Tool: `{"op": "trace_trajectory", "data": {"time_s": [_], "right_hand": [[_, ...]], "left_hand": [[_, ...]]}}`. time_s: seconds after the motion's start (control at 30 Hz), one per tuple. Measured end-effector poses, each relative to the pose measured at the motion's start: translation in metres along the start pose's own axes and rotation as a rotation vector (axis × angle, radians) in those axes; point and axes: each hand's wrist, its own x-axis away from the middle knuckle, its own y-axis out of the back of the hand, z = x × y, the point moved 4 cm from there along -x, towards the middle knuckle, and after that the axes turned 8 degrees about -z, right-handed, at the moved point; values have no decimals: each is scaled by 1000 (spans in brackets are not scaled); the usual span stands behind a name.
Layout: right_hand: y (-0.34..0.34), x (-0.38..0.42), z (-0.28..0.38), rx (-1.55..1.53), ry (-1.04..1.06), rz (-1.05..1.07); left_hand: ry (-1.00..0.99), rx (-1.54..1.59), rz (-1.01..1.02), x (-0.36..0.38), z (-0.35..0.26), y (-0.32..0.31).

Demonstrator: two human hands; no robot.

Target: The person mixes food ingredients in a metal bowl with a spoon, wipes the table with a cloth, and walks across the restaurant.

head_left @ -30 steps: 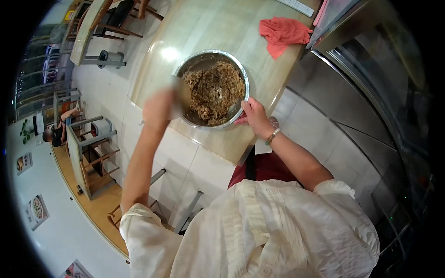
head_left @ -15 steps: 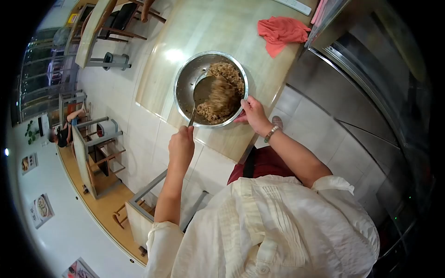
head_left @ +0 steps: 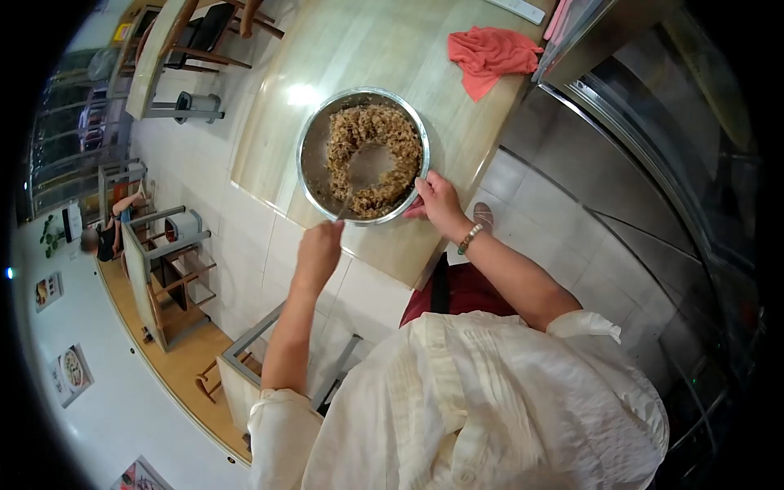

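Note:
A round steel mixing bowl (head_left: 313, 155) stands on the table and holds a brown, crumbly, minced-looking food mixture (head_left: 371, 124). The mixture forms a ring around a smoother middle. My left hand (head_left: 318, 247) is closed around the handle of a large metal spoon at the bowl's near-left rim. Only a bit of that handle shows; I cannot make out the spoon's head from the mixture. My right hand (head_left: 439, 200) grips the near-right rim, thumb on top and fingers beneath or outside, partly hidden.
The bowl is near the front edge of the pale table (head_left: 273, 163). A crumpled coral cloth (head_left: 490, 61) lies at the far right, with a white object (head_left: 518, 10) behind it. A glass-doored metal cabinet (head_left: 572, 147) borders the right. Chairs and tables stand left; a person (head_left: 110, 237) sits there.
The spoon's head, visible in the bowl before, is now not distinguishable. The mixture has shifted from the right side into a ring. My right hand stays on the rim.

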Motion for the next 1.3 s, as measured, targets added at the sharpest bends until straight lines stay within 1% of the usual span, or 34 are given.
{"op": "trace_trajectory", "data": {"time_s": [0.07,0.13,0.17,0.2,0.27,0.33,0.37,0.4,0.47,0.5,0.53,0.6,0.67,0.7,0.73,0.77,0.8,0.83,0.87,0.93,1.0,1.03,1.07,1.13,1.2,1.23,1.27,1.3], "right_hand": [[1,1,-1,-3,-8,-12],[-2,1,-1,-11,-8,-11],[-1,-1,1,6,5,-15],[1,0,0,24,9,-20],[1,0,-5,4,-12,-9],[1,-2,-3,-24,-22,-13],[-1,2,3,-2,-15,-19],[-1,5,6,25,-7,-22],[1,1,3,34,-6,-20],[2,1,1,44,-15,-11],[1,5,0,47,-19,-8],[0,4,6,75,-33,0],[-2,5,4,45,-42,-2],[-1,3,4,26,-43,-5],[0,3,2,26,-48,-7],[1,3,0,40,-38,-2],[0,2,1,51,-17,0],[2,-1,4,51,-4,-7],[2,0,3,49,-13,1],[1,0,0,47,-19,16],[2,-2,-3,47,12,24],[0,-2,-1,43,13,24],[0,-1,1,43,-13,19],[0,3,-2,46,-45,17],[2,0,-1,27,-10,11],[3,0,2,25,-4,8],[2,2,3,32,-2,-1],[1,3,4,35,3,-8]], "left_hand": [[-35,-82,97,-20,15,-31],[-8,-92,65,-54,41,-24],[-74,-160,-14,-62,36,-2],[55,-200,-2,-61,22,22],[52,-153,-8,-44,26,24],[-63,-4,51,-14,16,12],[-123,121,44,-3,-3,8],[-24,35,145,-5,-4,-11],[-72,-33,73,-36,42,-40],[81,-46,74,-53,36,-13],[-61,-138,-13,-65,46,-4],[71,-169,-8,-56,38,15],[24,-138,62,-22,28,15],[-7,-140,108,-3,26,2],[11,-105,206,7,-4,14],[21,-146,212,3,14,-2],[22,-189,212,-11,33,-16],[26,-212,145,-27,29,-4],[40,-150,77,-41,31,4],[64,-250,21,-54,25,20],[76,-180,13,-38,15,24],[29,2,-44,-25,-6,31],[8,56,-18,-23,-9,14],[0,-37,187,-36,-21,-13],[-53,11,130,-61,21,-28],[27,4,93,-65,24,-10],[67,-111,67,-62,24,7],[112,-142,56,-53,28,11]]}}
